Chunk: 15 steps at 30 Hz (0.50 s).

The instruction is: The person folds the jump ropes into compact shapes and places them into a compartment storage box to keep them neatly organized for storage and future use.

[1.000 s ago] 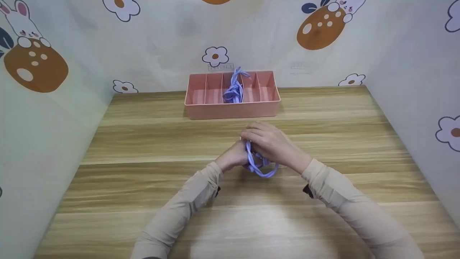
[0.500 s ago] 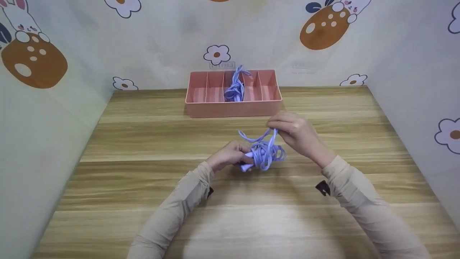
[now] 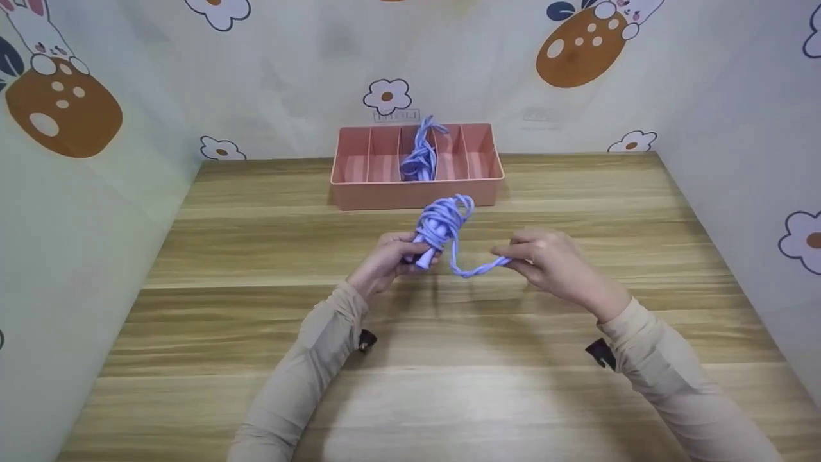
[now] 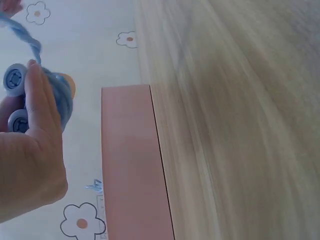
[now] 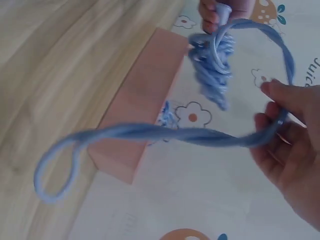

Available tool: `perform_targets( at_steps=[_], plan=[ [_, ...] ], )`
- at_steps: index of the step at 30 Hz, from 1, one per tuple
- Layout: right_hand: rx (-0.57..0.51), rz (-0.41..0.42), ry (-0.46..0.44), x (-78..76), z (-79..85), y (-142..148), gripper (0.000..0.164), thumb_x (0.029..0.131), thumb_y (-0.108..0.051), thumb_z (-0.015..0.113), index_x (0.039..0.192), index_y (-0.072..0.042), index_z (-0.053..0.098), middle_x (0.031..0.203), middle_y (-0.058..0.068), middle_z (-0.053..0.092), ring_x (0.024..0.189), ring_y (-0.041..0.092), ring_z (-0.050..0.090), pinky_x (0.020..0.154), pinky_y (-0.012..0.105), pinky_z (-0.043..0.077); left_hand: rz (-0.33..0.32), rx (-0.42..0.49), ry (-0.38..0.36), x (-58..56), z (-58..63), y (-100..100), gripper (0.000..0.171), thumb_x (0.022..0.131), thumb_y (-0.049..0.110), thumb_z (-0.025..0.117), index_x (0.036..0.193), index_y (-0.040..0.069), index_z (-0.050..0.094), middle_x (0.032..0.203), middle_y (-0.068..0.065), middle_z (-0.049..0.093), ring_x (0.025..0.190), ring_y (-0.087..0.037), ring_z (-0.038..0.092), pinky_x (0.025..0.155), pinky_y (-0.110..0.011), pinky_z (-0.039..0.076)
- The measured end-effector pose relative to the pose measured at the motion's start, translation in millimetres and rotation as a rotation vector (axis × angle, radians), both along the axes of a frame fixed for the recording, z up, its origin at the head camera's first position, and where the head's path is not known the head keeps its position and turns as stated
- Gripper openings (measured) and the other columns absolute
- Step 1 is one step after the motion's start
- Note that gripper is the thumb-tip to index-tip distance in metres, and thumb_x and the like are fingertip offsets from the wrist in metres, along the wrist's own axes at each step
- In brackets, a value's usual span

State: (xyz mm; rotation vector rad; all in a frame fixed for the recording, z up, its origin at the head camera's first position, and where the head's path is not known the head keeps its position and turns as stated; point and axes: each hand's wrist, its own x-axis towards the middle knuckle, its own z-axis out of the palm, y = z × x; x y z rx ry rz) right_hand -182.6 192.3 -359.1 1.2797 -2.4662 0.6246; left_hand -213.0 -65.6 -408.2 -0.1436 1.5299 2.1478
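Note:
My left hand (image 3: 388,260) grips the handles of a blue-purple jump rope (image 3: 441,218), its cord wound round them in a bundle. In the left wrist view the round ends of two handles (image 4: 15,79) show between thumb and fingers. To the right, my right hand (image 3: 555,266) holds a doubled, twisted length of the cord drawn out from the bundle. The right wrist view shows this twisted cord (image 5: 185,134) passing the fingers and finishing in a small loose loop. The bundle is held above the table, in front of the pink box.
A pink box (image 3: 417,196) with several compartments stands at the back of the wooden table (image 3: 256,256). Another blue-purple jump rope (image 3: 420,157) sits in its middle compartment, its cord rising above the rim. Patterned walls (image 3: 288,83) enclose the table's back and sides.
The hands have separated from close together. The left hand has tilted the bundle up toward the box, while the right has moved right and down, drawing out a length of cord.

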Motion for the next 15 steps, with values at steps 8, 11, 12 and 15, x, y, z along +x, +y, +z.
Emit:
perform_targets(
  at_steps=[8, 11, 12, 15],
  plan=[
    [0.175, 0.134, -0.527, -2.5, -22.1, 10, 0.02, 0.082, -0.011, 0.064, 0.098, 0.001, 0.069, 0.07, -0.003, 0.052, 0.063, 0.004, 0.043, 0.055, 0.02, 0.042, -0.034, 0.172, 0.031, 4.5, 7.0, -3, 0.038, 0.086, -0.009, 0.043, 0.124, -0.016, 0.039, 0.082, -0.01, 0.065, 0.069, -0.016, 0.066, 0.074, -0.028, 0.055],
    [0.181, 0.144, -0.6, -8.2, -29.0, 10, 0.016, 0.082, -0.004, 0.063, 0.094, 0.003, 0.069, 0.064, -0.001, 0.052, 0.059, 0.003, 0.04, 0.053, 0.019, 0.04, -0.104, 0.206, 0.062, 8.7, 13.0, -4, 0.032, 0.085, -0.011, 0.042, 0.116, -0.013, 0.047, 0.082, -0.011, 0.066, 0.07, -0.017, 0.066, 0.071, -0.026, 0.055],
    [0.185, 0.139, -0.616, -11.1, -31.8, 9, 0.015, 0.081, -0.003, 0.063, 0.093, 0.004, 0.069, 0.065, 0.002, 0.055, 0.059, 0.004, 0.043, 0.053, 0.019, 0.04, -0.145, 0.215, 0.078, 10.7, 15.2, -3, 0.029, 0.085, -0.011, 0.042, 0.113, -0.011, 0.051, 0.082, -0.011, 0.066, 0.07, -0.017, 0.065, 0.07, -0.026, 0.055],
    [0.18, 0.106, -0.688, -21.2, -40.1, 7, 0.012, 0.08, 0.001, 0.062, 0.089, 0.006, 0.069, 0.068, 0.011, 0.062, 0.059, 0.012, 0.051, 0.053, 0.019, 0.044, -0.298, 0.224, 0.131, 17.1, 20.6, -1, 0.027, 0.082, -0.011, 0.042, 0.098, -0.001, 0.061, 0.083, -0.011, 0.067, 0.069, -0.017, 0.065, 0.068, -0.025, 0.055]
  ],
)
